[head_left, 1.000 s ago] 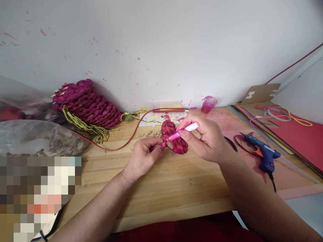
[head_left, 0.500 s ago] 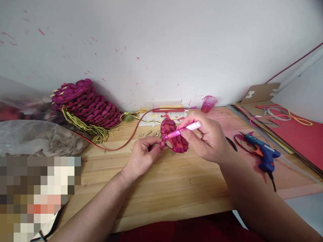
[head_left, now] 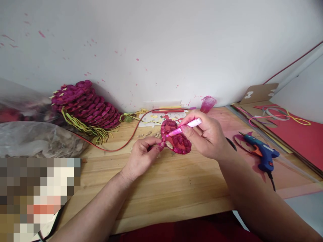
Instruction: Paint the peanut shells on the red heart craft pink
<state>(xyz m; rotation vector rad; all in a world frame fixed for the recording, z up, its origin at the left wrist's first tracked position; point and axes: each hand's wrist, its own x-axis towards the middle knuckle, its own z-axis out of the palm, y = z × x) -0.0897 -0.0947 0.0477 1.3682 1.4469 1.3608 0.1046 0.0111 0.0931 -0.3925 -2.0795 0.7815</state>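
In my left hand (head_left: 145, 156), pinched by its left edge, is a red craft piece (head_left: 176, 138) edged with glossy magenta peanut shells. One bare tan peanut shell (head_left: 169, 145) sits on it close to my left fingertips. My right hand (head_left: 205, 137) grips a white-handled paintbrush (head_left: 188, 125), its lower part smeared bright pink. The brush tip points down-left at the piece's left side; whether it touches cannot be told. Both hands are closed above the wooden table.
A stack of magenta shell-covered pieces (head_left: 88, 104) with yellow-green tassels leans at the left, by a clear plastic bag (head_left: 37, 137). Behind stand a paint-stained cup (head_left: 208, 104) and a sheet with star cut-outs (head_left: 151, 119). A red cord (head_left: 133, 136) crosses the table; a blue glue gun (head_left: 264, 153) lies right.
The craft piece has turned slightly, its right side shifting right and its face showing more. The paintbrush tip has moved a little up and right.
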